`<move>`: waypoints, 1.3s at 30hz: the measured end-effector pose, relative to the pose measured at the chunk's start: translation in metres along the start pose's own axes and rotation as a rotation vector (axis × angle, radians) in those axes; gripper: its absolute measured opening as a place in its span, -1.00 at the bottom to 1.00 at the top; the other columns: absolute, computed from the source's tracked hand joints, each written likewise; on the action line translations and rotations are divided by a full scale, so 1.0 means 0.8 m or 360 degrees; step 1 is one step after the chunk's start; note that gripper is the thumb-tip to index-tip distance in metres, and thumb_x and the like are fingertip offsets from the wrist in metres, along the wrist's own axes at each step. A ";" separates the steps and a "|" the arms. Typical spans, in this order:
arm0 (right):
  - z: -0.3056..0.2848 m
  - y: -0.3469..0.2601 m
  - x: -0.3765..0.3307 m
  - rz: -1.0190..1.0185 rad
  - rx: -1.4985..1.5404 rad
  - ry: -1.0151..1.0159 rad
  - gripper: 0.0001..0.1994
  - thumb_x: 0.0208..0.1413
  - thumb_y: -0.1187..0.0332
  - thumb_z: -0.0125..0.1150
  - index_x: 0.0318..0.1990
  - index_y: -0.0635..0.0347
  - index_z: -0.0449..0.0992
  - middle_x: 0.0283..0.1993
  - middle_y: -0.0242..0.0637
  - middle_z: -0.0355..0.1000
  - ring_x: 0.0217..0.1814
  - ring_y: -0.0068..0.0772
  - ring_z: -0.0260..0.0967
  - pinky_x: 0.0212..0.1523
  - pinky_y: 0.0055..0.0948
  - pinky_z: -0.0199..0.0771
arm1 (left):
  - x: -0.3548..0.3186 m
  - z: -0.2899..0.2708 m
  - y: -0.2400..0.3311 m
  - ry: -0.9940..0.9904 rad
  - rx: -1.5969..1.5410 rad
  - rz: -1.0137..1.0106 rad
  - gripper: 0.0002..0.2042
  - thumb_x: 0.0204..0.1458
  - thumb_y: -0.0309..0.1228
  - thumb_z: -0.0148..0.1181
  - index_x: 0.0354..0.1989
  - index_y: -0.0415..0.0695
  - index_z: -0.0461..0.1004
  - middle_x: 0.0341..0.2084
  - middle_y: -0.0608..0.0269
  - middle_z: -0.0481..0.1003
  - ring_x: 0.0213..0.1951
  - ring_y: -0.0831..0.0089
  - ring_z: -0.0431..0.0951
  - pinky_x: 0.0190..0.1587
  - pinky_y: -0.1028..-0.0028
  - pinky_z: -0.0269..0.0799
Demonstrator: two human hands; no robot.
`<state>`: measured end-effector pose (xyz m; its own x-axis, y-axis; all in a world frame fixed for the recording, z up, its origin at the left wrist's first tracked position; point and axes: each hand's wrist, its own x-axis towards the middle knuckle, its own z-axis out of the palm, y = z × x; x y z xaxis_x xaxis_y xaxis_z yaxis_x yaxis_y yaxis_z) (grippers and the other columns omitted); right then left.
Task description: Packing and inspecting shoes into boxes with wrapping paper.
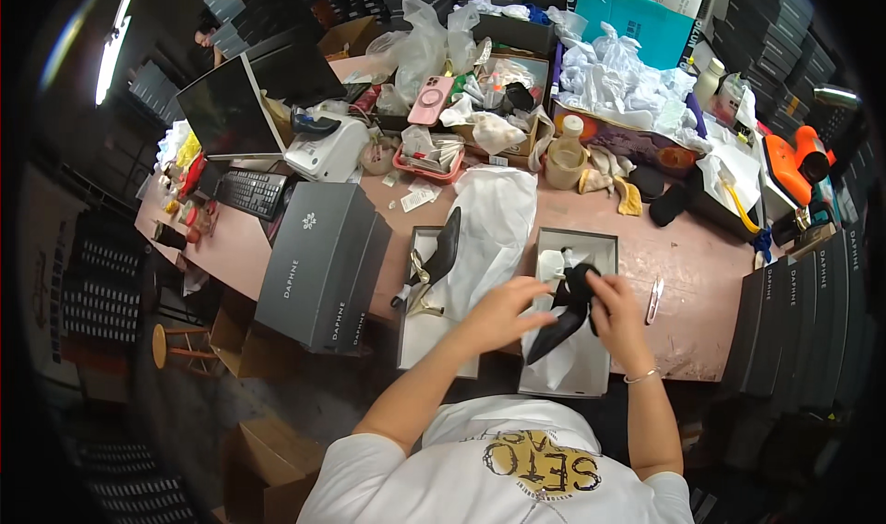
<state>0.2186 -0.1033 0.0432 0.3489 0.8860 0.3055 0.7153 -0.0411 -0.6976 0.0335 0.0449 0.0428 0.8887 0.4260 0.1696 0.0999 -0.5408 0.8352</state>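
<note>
A pointed black shoe is held over an open shoe box, its toe angled down and left. My right hand grips the shoe's upper end, where a dark rounded part shows; I cannot tell whether this is shoe or cloth. Just left of the shoe, my left hand is open, thumb and fingers apart, fingertips close to the dark part. White tissue lies in the box below. In the second open box to the left lies a pair of dark heeled shoes with metallic heels.
White paper spreads behind the boxes. A small cutter lies to the right. Stacked shoe boxes stand left and right. Farther back are a bottle, a red basket, a pink phone, a keyboard and crumpled paper.
</note>
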 end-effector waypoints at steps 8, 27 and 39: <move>0.061 0.034 -0.016 0.0015 -0.0086 -0.0054 -0.60 -0.07 0.58 0.13 0.02 0.22 0.46 -0.11 -0.08 0.34 -0.06 -0.04 0.32 -0.03 -0.21 0.34 | -0.064 -0.103 -0.200 -0.0150 0.1134 -0.0659 -0.53 -0.22 -0.21 0.36 -0.21 -0.35 0.48 -0.27 -0.18 0.50 -0.18 -0.08 0.49 -0.11 0.16 0.39; 0.042 -0.084 -0.009 -0.1156 -0.0387 -0.0072 -0.64 -0.17 0.41 0.18 -0.11 0.11 0.56 -0.21 -0.41 0.36 -0.24 -0.42 0.31 -0.30 -0.41 0.23 | -0.034 -0.038 0.036 0.0970 -0.1902 -0.0714 -0.68 0.09 -0.38 0.14 -0.05 -0.32 0.38 -0.25 0.06 0.52 -0.30 0.34 0.59 -0.31 0.43 0.58; 0.044 -0.082 -0.080 -0.0285 0.0319 -0.0531 -0.54 -0.14 0.58 0.16 0.03 0.20 0.46 -0.18 -0.11 0.37 -0.14 -0.10 0.36 -0.09 -0.27 0.41 | -0.051 -0.051 0.025 0.0853 -0.1842 -0.0504 -0.67 0.07 -0.51 0.14 0.02 -0.30 0.35 -0.17 0.03 0.49 -0.13 0.31 0.56 -0.25 0.42 0.59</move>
<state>0.1276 -0.1412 0.0467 -0.0090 0.9732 0.2297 0.6037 0.1884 -0.7746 -0.0187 0.0464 0.0742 0.5840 0.7971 -0.1537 -0.4074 0.4515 0.7939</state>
